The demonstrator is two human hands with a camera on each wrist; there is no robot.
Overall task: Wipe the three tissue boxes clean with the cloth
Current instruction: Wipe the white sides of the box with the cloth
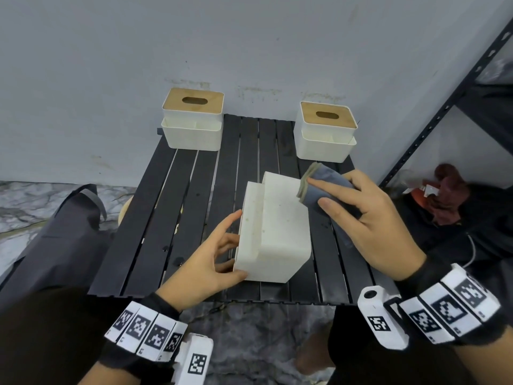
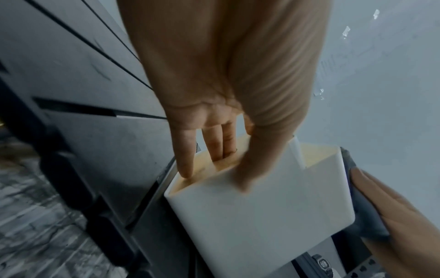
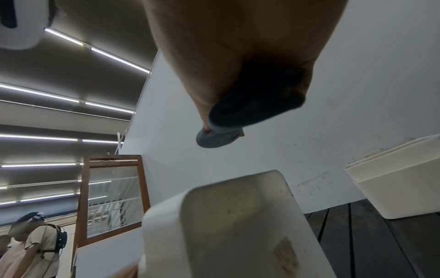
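Over on the far left a dark bag (image 1: 59,232) slumps against the edge of the black slatted table (image 1: 177,207), which stands against a pale, scuffed wall (image 1: 249,45). At the back left corner of that table stands the first tissue box (image 1: 193,120), upright, white body under a wooden lid with an oval slot. Coming in from the lower left, the left hand (image 1: 206,262) has hold of the middle tissue box (image 1: 273,232), which lies tipped over on the slats with its pale, speckled underside facing up. The left wrist view shows the grip clearly: fingers (image 2: 214,143) reach into the open side compartment while the thumb presses on the outer white wall, so this hand is pinching the box's wall. Moving right, the cloth (image 1: 323,184), blue-grey with a greenish hem, is bunched in the right hand (image 1: 372,218), fingers and thumb curled round it. It sits at the far right top edge of the tipped box; the left wrist view has it pressed against the box's right side. From the right wrist camera the cloth bulges out below the palm, just above the box's stained base. Behind, at the back right corner, the third tissue box (image 1: 326,132) stands upright, wooden lid on, well apart from the first. Furthest right, a black metal shelving rack (image 1: 444,112) rises diagonally, with some dark red fabric (image 1: 449,190) heaped at its foot.
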